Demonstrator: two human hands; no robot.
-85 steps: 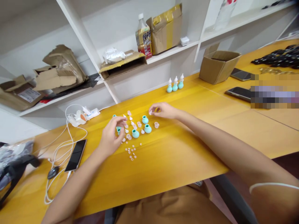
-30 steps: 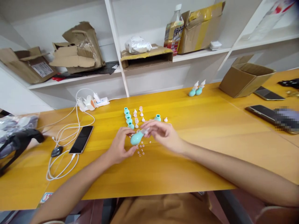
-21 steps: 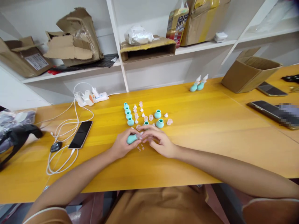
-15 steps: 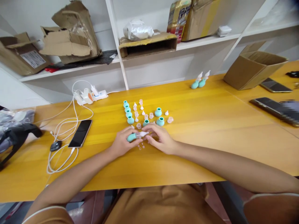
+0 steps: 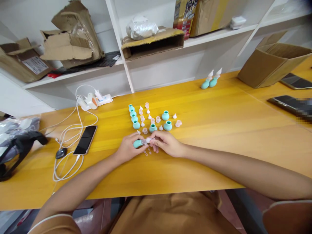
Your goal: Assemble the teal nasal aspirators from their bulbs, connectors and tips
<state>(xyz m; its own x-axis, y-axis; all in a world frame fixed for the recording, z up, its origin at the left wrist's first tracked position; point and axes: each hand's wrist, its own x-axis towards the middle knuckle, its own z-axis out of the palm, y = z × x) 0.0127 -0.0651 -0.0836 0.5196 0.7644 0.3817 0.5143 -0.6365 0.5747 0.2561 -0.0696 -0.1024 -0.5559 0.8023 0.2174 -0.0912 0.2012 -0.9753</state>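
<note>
My left hand (image 5: 128, 148) is closed around the teal bulb of a nasal aspirator (image 5: 138, 143), which lies on its side and points right. The fingers of my right hand (image 5: 168, 144) pinch its whitish nozzle tip, partly covering it. Just beyond my hands stand several teal bulbs, among them one open-necked bulb (image 5: 167, 125). Small white tips (image 5: 161, 128) and clear pinkish cups (image 5: 178, 123) are spread among them. Some tiny rings (image 5: 146, 154) lie on the table below my hands. Farther back, two assembled aspirators (image 5: 213, 81) stand upright near the wall.
On the left are a phone (image 5: 85, 139) with white cables, a black earbud case (image 5: 61, 153) and a power strip (image 5: 104, 98). To the right stand an open cardboard box (image 5: 265, 70) and more phones (image 5: 285, 104). Shelves behind hold cartons (image 5: 152, 44).
My right fingers have closed onto the aspirator's nozzle tip, where before they were spread beside it. My left hand keeps its hold on the bulb. The view has shifted slightly.
</note>
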